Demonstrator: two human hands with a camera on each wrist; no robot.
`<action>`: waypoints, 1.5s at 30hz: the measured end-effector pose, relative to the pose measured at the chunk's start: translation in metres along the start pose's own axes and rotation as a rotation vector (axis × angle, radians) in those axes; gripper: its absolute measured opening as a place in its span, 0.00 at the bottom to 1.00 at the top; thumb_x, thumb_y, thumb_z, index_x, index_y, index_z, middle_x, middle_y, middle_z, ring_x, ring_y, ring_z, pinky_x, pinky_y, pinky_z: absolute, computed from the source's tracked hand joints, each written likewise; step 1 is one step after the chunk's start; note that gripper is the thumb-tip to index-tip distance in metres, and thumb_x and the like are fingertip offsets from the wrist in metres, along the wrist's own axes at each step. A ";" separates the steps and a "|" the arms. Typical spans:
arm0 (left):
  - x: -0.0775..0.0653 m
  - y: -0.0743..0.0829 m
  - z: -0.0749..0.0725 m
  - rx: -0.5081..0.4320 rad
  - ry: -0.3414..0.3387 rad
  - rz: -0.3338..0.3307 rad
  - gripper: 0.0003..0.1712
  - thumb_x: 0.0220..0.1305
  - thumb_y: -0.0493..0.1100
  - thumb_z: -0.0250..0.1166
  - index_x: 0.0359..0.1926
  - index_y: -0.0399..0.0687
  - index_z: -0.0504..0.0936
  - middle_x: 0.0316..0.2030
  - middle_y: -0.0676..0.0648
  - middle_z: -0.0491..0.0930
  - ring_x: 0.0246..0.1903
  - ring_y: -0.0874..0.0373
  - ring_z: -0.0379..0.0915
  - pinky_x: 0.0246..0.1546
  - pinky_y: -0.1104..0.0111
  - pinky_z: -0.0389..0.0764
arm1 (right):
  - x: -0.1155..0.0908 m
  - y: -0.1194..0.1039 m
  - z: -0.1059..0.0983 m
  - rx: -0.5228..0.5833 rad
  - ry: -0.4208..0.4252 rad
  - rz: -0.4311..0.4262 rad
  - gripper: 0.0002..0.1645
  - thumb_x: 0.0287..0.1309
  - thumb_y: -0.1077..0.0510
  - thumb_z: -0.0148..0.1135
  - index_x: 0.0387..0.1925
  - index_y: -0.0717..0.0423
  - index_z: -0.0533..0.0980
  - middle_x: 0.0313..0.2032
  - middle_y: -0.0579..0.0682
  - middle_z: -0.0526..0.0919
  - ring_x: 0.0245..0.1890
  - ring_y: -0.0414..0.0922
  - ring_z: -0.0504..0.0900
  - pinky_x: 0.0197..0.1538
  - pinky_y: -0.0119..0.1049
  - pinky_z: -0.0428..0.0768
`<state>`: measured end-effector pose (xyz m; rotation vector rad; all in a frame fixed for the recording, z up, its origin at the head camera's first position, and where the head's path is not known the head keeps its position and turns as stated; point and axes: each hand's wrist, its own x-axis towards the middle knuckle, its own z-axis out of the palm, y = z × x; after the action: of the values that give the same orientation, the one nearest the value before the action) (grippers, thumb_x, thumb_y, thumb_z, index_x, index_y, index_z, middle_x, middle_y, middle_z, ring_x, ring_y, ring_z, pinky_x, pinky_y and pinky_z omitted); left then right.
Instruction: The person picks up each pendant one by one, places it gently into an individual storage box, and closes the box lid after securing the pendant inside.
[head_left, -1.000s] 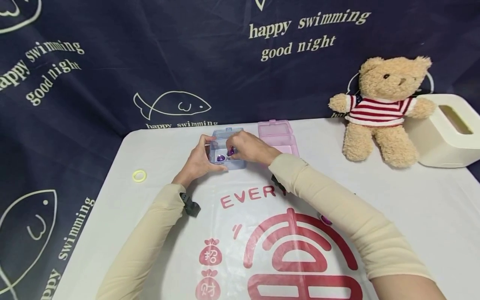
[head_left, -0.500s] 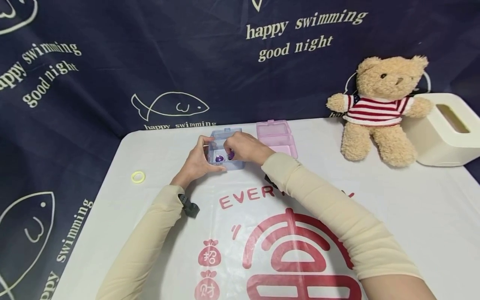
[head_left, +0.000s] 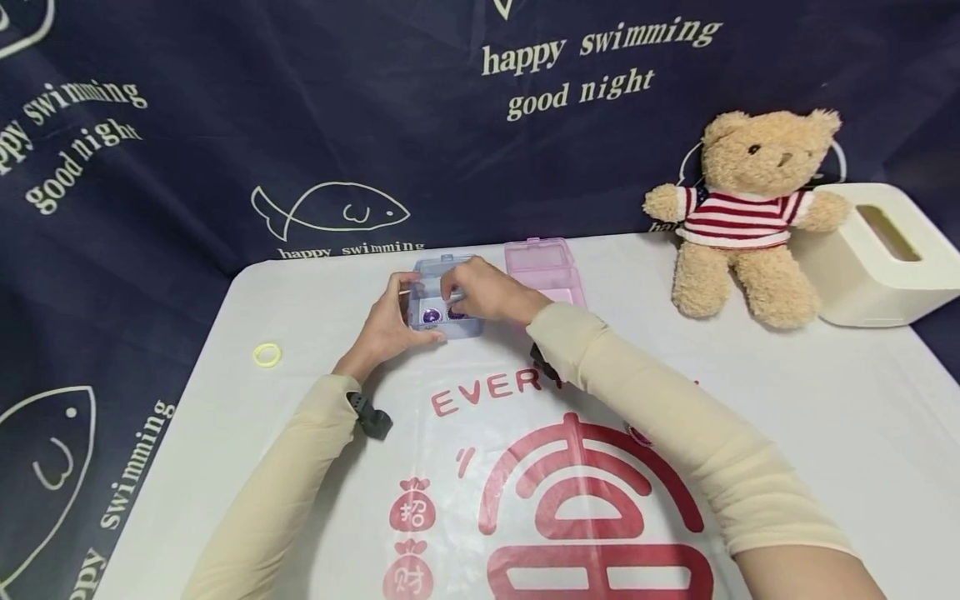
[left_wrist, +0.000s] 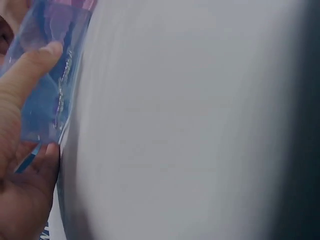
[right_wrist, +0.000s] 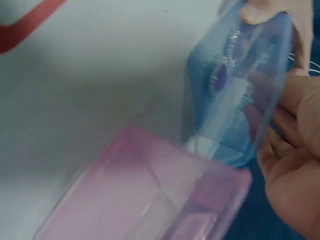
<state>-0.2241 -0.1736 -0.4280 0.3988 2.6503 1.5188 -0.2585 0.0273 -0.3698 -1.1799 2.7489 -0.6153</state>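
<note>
In the head view a see-through blue box [head_left: 459,329] stands with its lid up near the table's far edge. My left hand [head_left: 386,325] grips its left side; in the left wrist view the left thumb [left_wrist: 40,62] lies along the wall. Inside are two purple gem pieces, one with a silvery rim [head_left: 432,316] at the left, the other [head_left: 456,314] just under the fingertips of my right hand [head_left: 483,289]. Its fingers are bent into the box; whether they still pinch that gem is hidden. An open pink box [head_left: 540,254] stands to the right.
A pale yellow ring [head_left: 267,355] lies on the table at the left. Partly behind the right sleeve is a purple, pink-edged piece [head_left: 640,434]. A teddy bear [head_left: 738,275] sits against a cream tissue box [head_left: 870,287] at the right. Dark printed cloth [head_left: 465,167] hangs behind.
The right-hand gem has come down to lie level beside the other one in the blue box. My left hand has kept its grip. The head view has turned slightly right.
</note>
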 end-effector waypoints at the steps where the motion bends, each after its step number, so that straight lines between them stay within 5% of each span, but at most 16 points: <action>1: -0.001 0.000 0.000 0.000 0.002 0.007 0.57 0.37 0.34 0.81 0.66 0.47 0.56 0.60 0.37 0.69 0.57 0.43 0.72 0.59 0.54 0.74 | -0.003 0.000 -0.004 0.031 0.030 -0.003 0.09 0.49 0.67 0.67 0.36 0.60 0.83 0.41 0.54 0.87 0.44 0.49 0.82 0.52 0.42 0.79; 6: -0.005 0.003 -0.002 -0.001 -0.004 0.023 0.67 0.34 0.37 0.83 0.73 0.50 0.50 0.68 0.37 0.55 0.66 0.40 0.60 0.67 0.51 0.65 | -0.034 -0.001 -0.028 0.119 0.128 -0.029 0.11 0.50 0.65 0.65 0.39 0.62 0.82 0.45 0.55 0.86 0.48 0.49 0.83 0.53 0.42 0.80; 10: -0.008 0.019 -0.010 0.073 0.091 0.072 0.71 0.30 0.40 0.84 0.74 0.58 0.50 0.72 0.40 0.44 0.71 0.42 0.49 0.70 0.48 0.59 | -0.073 0.000 -0.049 0.126 0.187 -0.091 0.11 0.51 0.62 0.69 0.39 0.61 0.82 0.44 0.54 0.86 0.46 0.49 0.83 0.51 0.43 0.81; 14: -0.004 0.050 -0.008 0.108 0.194 0.220 0.66 0.31 0.42 0.84 0.72 0.55 0.58 0.72 0.43 0.53 0.70 0.50 0.53 0.69 0.54 0.64 | -0.124 0.006 -0.063 0.092 0.259 -0.121 0.15 0.49 0.62 0.71 0.41 0.60 0.82 0.43 0.53 0.86 0.44 0.48 0.84 0.49 0.44 0.81; 18: 0.001 0.085 0.017 0.020 0.116 0.287 0.63 0.34 0.40 0.84 0.72 0.49 0.58 0.71 0.47 0.59 0.69 0.52 0.58 0.68 0.61 0.67 | -0.172 0.011 -0.065 0.047 0.289 -0.060 0.17 0.48 0.62 0.73 0.43 0.57 0.82 0.43 0.50 0.86 0.43 0.47 0.84 0.48 0.44 0.82; 24: 0.007 0.108 0.069 -0.013 -0.039 0.152 0.62 0.40 0.39 0.81 0.74 0.45 0.53 0.72 0.41 0.60 0.69 0.47 0.61 0.67 0.60 0.69 | -0.219 0.017 -0.047 0.028 0.313 -0.018 0.20 0.42 0.64 0.76 0.41 0.56 0.82 0.43 0.49 0.86 0.41 0.44 0.84 0.40 0.40 0.84; 29: 0.007 0.107 0.101 0.106 -0.003 0.062 0.61 0.42 0.44 0.80 0.74 0.42 0.54 0.70 0.37 0.62 0.64 0.41 0.66 0.65 0.52 0.70 | -0.246 0.016 -0.027 0.035 0.212 0.042 0.22 0.41 0.62 0.77 0.43 0.55 0.81 0.46 0.49 0.84 0.45 0.44 0.83 0.44 0.41 0.85; 34: 0.012 0.104 0.116 0.106 0.049 0.021 0.61 0.43 0.43 0.79 0.74 0.41 0.53 0.72 0.38 0.57 0.68 0.41 0.60 0.68 0.51 0.65 | -0.269 0.016 -0.010 0.026 0.124 0.092 0.24 0.41 0.58 0.78 0.45 0.55 0.82 0.48 0.49 0.83 0.49 0.45 0.82 0.48 0.43 0.84; 45: 0.025 0.089 0.128 0.046 0.047 -0.055 0.60 0.42 0.41 0.80 0.73 0.42 0.54 0.69 0.37 0.61 0.67 0.44 0.61 0.70 0.57 0.63 | -0.287 0.020 0.006 -0.062 0.128 -0.017 0.17 0.40 0.63 0.77 0.36 0.55 0.83 0.39 0.46 0.82 0.42 0.42 0.80 0.42 0.39 0.83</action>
<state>-0.2078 -0.0168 -0.4157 0.2940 2.7127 1.4720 -0.0700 0.2423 -0.4058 -1.2184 2.8871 -0.6325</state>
